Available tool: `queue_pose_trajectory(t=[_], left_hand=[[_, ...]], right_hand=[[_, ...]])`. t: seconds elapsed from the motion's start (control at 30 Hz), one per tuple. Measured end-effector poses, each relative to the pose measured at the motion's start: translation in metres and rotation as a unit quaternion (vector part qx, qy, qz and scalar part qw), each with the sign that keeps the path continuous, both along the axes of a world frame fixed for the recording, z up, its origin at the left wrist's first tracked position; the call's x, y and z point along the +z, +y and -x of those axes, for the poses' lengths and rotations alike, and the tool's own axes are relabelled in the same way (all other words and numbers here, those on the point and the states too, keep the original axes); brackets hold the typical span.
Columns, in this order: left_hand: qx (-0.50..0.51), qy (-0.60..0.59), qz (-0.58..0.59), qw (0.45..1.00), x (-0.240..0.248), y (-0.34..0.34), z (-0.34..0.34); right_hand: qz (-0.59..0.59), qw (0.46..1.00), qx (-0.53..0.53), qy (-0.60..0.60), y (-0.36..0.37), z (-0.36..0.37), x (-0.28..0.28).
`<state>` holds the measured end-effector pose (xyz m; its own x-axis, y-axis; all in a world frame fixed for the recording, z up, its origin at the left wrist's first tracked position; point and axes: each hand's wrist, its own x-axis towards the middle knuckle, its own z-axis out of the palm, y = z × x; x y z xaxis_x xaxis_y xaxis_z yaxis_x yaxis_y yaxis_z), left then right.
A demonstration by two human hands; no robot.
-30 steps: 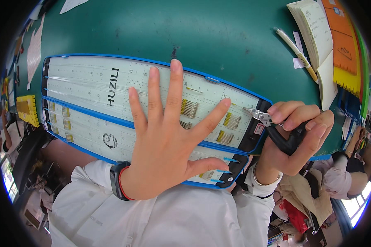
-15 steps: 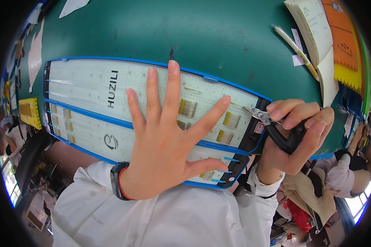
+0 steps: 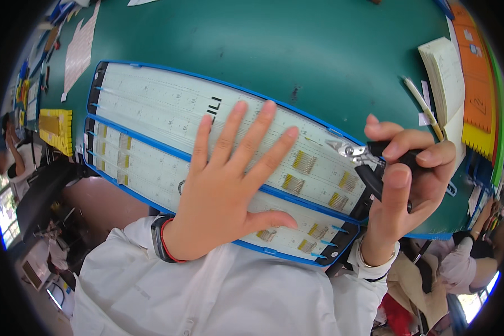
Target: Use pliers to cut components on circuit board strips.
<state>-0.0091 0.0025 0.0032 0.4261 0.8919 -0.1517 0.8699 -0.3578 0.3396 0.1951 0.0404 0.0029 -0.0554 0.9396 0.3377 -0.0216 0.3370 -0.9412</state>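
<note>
On the green table (image 3: 319,56), the blue case (image 3: 151,98) lies under the spread left hand (image 3: 224,196); the right hand (image 3: 425,193) curls around pliers (image 3: 357,153) above the case's right end. This looks like positioning the pliers, calling next for steady aim.

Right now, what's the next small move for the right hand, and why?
I'd probably ease the right hand slightly left, bringing the tip of its pliers nearer the single thin piece in the case. The tip already points that way, with the piece just beyond it, and the left hand lies spread over the case, its fingers left of that piece.
</note>
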Motion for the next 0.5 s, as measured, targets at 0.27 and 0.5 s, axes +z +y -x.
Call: queue_pose_trajectory(t=[0.27, 0.5], left_hand=[[0.010, -0.033, 0.006, 0.999, -0.0033, -0.0011, -0.0005], [0.005, -0.023, 0.013, 1.000, -0.0033, -0.0001, -0.0009]], right_hand=[[0.060, 0.996, -0.047, 0.040, -0.0016, 0.0057, 0.0026], [0.046, 0.997, -0.057, 0.015, 0.0016, 0.0052, -0.0024]])
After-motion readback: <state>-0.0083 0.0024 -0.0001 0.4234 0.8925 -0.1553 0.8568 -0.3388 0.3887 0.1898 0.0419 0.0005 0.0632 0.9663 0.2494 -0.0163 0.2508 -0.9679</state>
